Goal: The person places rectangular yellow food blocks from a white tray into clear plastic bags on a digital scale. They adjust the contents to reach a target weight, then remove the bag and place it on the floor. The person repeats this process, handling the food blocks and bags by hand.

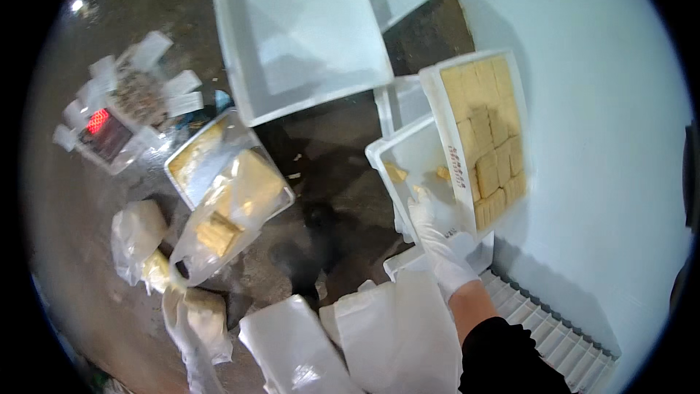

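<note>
My right hand, in a white glove, reaches into a shallow white plastic tray. A small yellowish bit shows at its fingertips; whether the fingers grip it is unclear. One yellow tofu-like piece lies at the tray's left side, and another is beside the neighbouring tray's wall. That neighbouring white tray, tilted in view and bearing printed writing, is packed with rows of pale yellow tofu-like blocks. My left hand is out of view.
A large white tray stands ahead. At left, a filled clear plastic bag rests partly over a white-rimmed tray. Farther left glows a red display. White covered bundles lie nearest me; a pale wall runs along the right.
</note>
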The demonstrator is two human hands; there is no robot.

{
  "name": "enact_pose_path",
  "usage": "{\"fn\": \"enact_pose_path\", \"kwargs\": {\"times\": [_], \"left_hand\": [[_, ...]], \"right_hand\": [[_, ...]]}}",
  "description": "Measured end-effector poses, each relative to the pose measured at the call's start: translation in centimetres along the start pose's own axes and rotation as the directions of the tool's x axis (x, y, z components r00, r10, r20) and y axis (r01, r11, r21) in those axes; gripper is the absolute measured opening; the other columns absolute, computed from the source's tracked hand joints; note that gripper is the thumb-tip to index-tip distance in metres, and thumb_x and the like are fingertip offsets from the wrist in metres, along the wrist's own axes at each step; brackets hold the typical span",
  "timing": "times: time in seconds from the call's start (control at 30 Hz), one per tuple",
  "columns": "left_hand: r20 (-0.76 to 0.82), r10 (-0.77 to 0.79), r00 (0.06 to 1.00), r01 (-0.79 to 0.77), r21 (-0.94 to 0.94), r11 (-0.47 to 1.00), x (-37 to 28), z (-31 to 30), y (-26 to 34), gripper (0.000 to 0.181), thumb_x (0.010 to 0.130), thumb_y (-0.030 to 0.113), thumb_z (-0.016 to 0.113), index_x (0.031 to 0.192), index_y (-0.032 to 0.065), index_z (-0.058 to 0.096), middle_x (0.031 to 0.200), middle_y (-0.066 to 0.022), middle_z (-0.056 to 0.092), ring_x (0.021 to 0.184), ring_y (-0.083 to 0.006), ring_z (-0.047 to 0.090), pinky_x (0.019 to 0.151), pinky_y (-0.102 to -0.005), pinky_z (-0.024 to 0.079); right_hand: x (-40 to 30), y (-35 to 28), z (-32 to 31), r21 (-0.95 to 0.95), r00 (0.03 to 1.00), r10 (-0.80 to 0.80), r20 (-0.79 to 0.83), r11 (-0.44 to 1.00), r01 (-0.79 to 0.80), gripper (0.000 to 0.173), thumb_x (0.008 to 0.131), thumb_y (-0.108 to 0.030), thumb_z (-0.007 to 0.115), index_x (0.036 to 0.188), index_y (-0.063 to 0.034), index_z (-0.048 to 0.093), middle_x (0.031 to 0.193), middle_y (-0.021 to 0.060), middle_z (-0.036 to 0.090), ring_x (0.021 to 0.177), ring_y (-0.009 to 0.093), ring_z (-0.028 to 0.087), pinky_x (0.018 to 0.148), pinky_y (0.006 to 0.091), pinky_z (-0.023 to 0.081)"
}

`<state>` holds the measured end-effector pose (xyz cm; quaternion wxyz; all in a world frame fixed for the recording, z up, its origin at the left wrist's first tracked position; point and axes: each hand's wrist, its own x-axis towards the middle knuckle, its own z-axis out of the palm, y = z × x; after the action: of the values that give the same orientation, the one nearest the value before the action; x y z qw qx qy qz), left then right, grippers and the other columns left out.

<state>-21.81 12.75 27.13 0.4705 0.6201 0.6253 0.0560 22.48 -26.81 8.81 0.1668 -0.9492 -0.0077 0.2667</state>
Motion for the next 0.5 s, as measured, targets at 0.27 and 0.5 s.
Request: {"fn": "enact_pose_path", "kwargs": {"times": [0.27,0.5], "left_hand": [[-0.001,-0.316,0.949,0.315,0.089,0.945,-1.5,0.6,-3.5,0.046,0.092,0.007,0.051,0.136,-0.0017,0.046,0.132,-0.0126,0.053,0.125,-0.0226,0.048,0.106,-0.0347,0.037],[0.001,-0.246,0.969,0.245,0.074,0.967,-1.7,2.7,-0.5,0.045,0.089,0.004,0.050,0.134,-0.0019,0.049,0.132,-0.0130,0.053,0.123,-0.0222,0.049,0.106,-0.0340,0.037]], "right_hand": [[8.1,0.9,5.0,-0.260,0.980,-0.153,0.128,0.948,0.182,0.055,0.076,-0.017,0.074,0.128,-0.0089,0.054,0.128,0.0167,0.057,0.119,0.034,0.053,0.101,0.0399,0.042],[11.2,6.0,6.8,0.153,0.968,-0.093,0.232,0.987,0.058,0.056,0.075,-0.015,0.076,0.127,-0.0099,0.056,0.113,0.0132,0.067,0.106,0.028,0.063,0.092,0.0353,0.047]]}}
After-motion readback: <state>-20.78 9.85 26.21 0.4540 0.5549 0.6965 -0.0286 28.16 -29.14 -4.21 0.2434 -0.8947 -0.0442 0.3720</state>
